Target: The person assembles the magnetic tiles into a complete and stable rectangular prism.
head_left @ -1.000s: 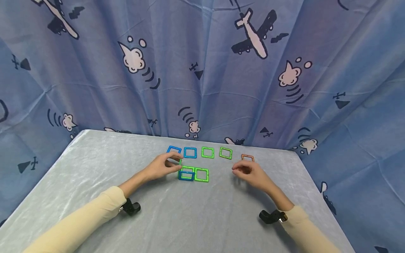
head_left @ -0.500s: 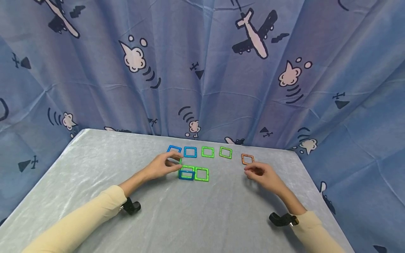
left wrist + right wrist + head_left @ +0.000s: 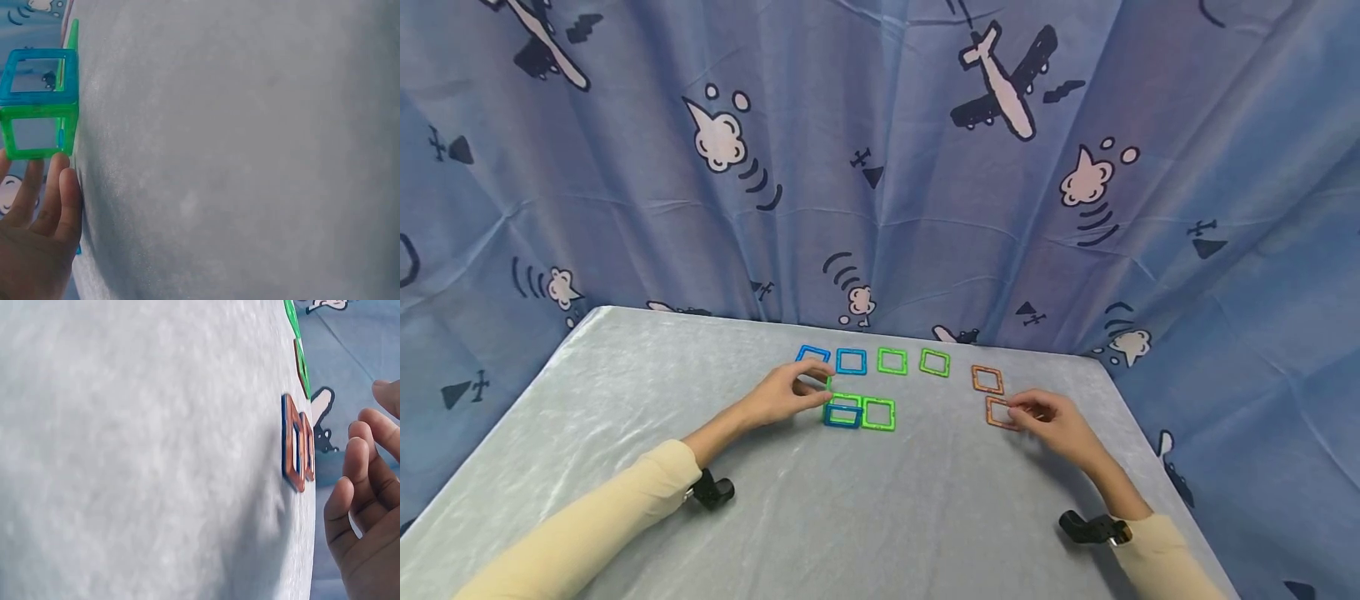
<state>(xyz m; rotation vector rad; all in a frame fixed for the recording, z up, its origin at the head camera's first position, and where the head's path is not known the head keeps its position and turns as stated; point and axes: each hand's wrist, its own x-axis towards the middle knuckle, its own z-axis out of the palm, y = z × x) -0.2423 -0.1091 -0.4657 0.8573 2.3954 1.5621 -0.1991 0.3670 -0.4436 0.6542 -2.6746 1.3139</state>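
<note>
My left hand (image 3: 778, 396) stands at a small build of magnetic tiles, fingers extended. In the left wrist view its fingertips (image 3: 60, 159) touch the lower edge of an upright green tile (image 3: 37, 112), joined to a blue tile (image 3: 40, 98). In the head view that blue tile (image 3: 842, 425) stands in front of the green ones. A flat green tile (image 3: 880, 427) adjoins on the right. My right hand (image 3: 1063, 429) hovers with loosely bent fingers by an orange tile (image 3: 989, 414), partly covering it; the right wrist view shows those fingers (image 3: 356, 456) apart from the tile, holding nothing.
Along the back lie two blue tiles, one (image 3: 852, 372) fully visible and one (image 3: 814, 348) partly behind my left hand. Two green tiles (image 3: 892, 372) and another orange tile (image 3: 988, 391) continue the row. A patterned curtain (image 3: 925, 208) hangs behind the table (image 3: 850, 517).
My right hand has moved to the right, uncovering the two orange tiles. My left hand and the green and blue build have stayed in place.
</note>
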